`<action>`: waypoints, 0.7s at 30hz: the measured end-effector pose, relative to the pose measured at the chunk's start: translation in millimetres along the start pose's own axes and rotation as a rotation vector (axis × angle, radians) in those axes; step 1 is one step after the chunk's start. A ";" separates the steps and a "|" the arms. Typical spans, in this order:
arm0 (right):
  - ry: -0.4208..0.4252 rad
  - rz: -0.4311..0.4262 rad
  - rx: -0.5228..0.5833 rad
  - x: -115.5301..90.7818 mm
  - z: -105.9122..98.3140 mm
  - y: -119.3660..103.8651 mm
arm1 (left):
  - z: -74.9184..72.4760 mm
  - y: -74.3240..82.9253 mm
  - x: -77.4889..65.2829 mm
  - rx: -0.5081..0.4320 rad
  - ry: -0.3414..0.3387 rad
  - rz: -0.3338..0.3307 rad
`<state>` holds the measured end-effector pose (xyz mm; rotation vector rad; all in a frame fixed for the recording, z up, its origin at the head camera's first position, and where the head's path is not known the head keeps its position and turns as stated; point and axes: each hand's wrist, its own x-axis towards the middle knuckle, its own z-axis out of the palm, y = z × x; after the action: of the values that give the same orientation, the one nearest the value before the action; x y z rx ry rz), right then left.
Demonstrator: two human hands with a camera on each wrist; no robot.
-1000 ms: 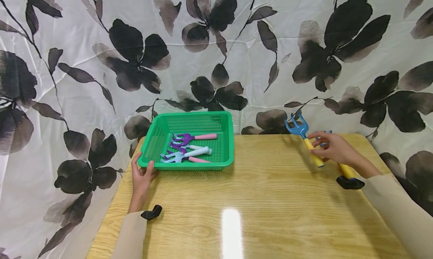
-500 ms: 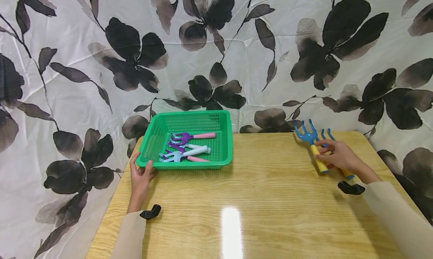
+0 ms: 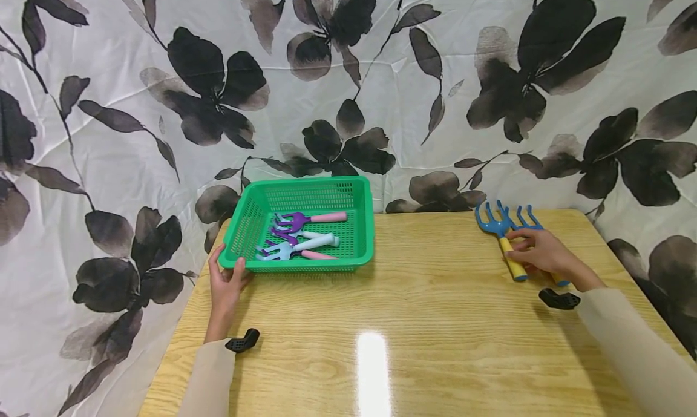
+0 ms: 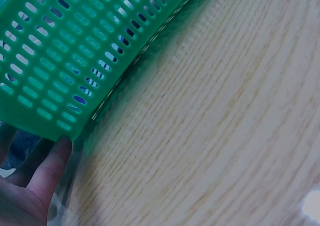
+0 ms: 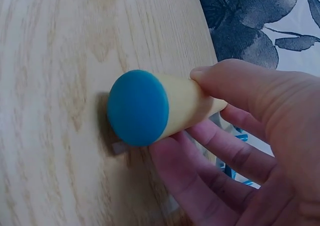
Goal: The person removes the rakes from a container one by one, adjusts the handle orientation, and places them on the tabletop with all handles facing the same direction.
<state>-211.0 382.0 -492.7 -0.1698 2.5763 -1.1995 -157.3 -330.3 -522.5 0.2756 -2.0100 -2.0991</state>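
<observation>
My left hand [image 3: 224,290] grips the near left corner of a green plastic basket [image 3: 348,264], thumb on its front side in the left wrist view. Inside lie several small hand rakes, such as a purple one with a pink handle [image 3: 329,217] and a pale blue one [image 3: 316,243]. At the table's right, my right hand [image 3: 544,253] holds a blue-tined hand rake by its yellow handle [image 3: 512,261], low at the tabletop. A second blue and yellow rake [image 3: 561,279] lies beside it, partly hidden by that hand. The right wrist view shows the held handle's blue end cap [image 5: 138,108].
The wooden table [image 3: 425,320] ends at the back against a floral cloth [image 3: 425,102]. Glare [image 3: 373,368] shines on the near middle of the tabletop. Black devices [image 3: 243,341] sit at both wrists.
My right hand has lowered the rake and brought it rightward, alongside the second blue and yellow rake. The left hand stays on the basket corner.
</observation>
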 end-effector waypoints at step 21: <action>0.033 -0.031 -0.219 6.6 0.4 0.1 | 0.9 2.4 -2.5 0.055 0.010 0.001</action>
<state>-217.1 380.3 -494.4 -0.2387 2.7395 -0.9348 -155.1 -328.8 -520.1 0.2943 -2.0637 -2.0400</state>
